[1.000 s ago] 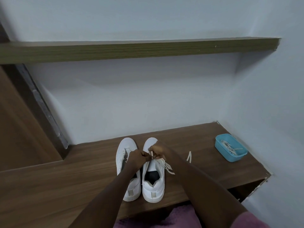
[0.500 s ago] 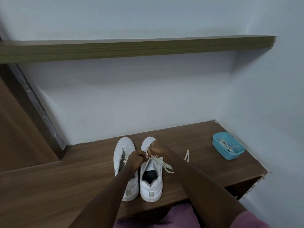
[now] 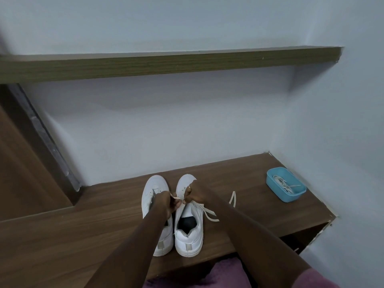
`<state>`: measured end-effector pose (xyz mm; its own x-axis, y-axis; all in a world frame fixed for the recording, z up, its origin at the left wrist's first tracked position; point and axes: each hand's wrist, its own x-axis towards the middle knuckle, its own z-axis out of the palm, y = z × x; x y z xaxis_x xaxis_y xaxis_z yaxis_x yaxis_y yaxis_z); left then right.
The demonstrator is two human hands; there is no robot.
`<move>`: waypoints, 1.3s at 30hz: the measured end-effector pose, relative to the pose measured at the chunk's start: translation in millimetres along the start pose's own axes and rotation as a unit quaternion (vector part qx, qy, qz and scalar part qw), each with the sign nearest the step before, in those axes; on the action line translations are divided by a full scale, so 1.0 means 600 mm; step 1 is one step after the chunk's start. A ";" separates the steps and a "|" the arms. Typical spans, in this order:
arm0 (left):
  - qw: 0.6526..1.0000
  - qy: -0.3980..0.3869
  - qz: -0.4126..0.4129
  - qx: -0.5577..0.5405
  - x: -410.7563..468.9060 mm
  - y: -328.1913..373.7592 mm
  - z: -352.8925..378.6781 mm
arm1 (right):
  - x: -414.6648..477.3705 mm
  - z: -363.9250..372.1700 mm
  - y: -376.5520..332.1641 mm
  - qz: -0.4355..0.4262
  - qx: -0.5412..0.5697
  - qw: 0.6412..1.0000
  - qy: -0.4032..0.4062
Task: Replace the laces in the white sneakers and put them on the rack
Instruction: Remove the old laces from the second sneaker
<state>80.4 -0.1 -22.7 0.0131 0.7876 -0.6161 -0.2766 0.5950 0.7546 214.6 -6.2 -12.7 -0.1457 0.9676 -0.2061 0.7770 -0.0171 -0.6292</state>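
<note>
Both the left hand (image 3: pixel 165 201) and right hand (image 3: pixel 194 193) pinch the lace (image 3: pixel 207 210) over the right sneaker (image 3: pixel 188 225).

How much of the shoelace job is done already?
Done: nothing for sure; neither sneaker looks fully laced. In hand: the left hand and right hand both pinch the lace over the right sneaker, its ends trailing loose. Left: finishing that shoe, then the left sneaker, which seems to show no lace. More laces wait in the blue tray. Racking both comes last.

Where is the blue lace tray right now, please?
In the head view, the blue tray sits at the right end of the wooden bench, beside the wall.
</note>
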 end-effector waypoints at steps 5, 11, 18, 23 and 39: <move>0.996 -0.086 -0.009 -0.034 -0.007 -0.012 -0.004 | 0.006 -0.006 -0.003 0.027 0.001 1.000 0.004; 0.973 -0.128 0.061 0.181 -0.006 -0.023 -0.012 | 0.019 -0.020 -0.027 0.070 0.129 0.986 0.076; 0.951 -0.069 0.201 0.224 -0.001 -0.020 0.003 | 0.024 -0.036 -0.055 0.058 0.239 0.964 0.104; 0.954 -0.013 0.221 0.203 0.005 -0.019 0.005 | 0.019 -0.027 -0.034 0.040 0.129 0.988 0.069; 0.976 0.096 0.145 0.131 0.027 0.014 -0.034 | -0.004 0.001 0.001 0.013 0.039 0.999 0.004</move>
<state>58.4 14.4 -30.9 -0.2159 0.8998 -0.3793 0.0128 0.3910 0.9203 215.2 -8.7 -13.0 -0.1206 0.9688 -0.2166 0.7305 -0.0611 -0.6802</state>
